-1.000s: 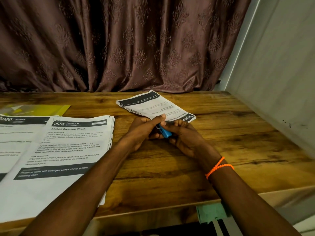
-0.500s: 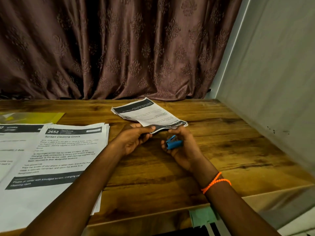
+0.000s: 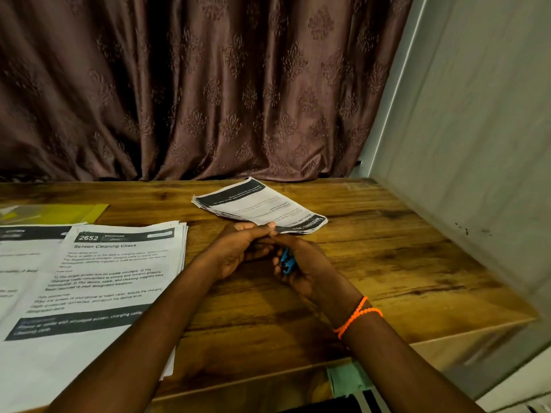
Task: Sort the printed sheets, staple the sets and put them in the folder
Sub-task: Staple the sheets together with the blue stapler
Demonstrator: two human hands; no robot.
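Note:
A small set of printed sheets (image 3: pixel 256 205) lies turned away from me at the middle of the wooden table (image 3: pixel 387 263). My left hand (image 3: pixel 238 248) pinches its near corner between thumb and fingers. Just below, my right hand (image 3: pixel 301 263) grips a small blue stapler (image 3: pixel 287 260), a little clear of the paper. A bigger stack of printed sheets (image 3: pixel 98 278) headed "Screen Cleaning Check" lies at the left. The yellow folder (image 3: pixel 59 213) lies flat at the back left, partly under the sheets.
More printed sheets (image 3: pixel 18 257) run off the left edge. A brown curtain (image 3: pixel 193 90) hangs behind the table. A grey wall (image 3: pixel 477 144) closes the right side. The table's front edge is close to my body.
The stapler has come off the set's corner and dropped lower in my right hand. My left hand keeps its hold on the corner. The head view has tilted upward.

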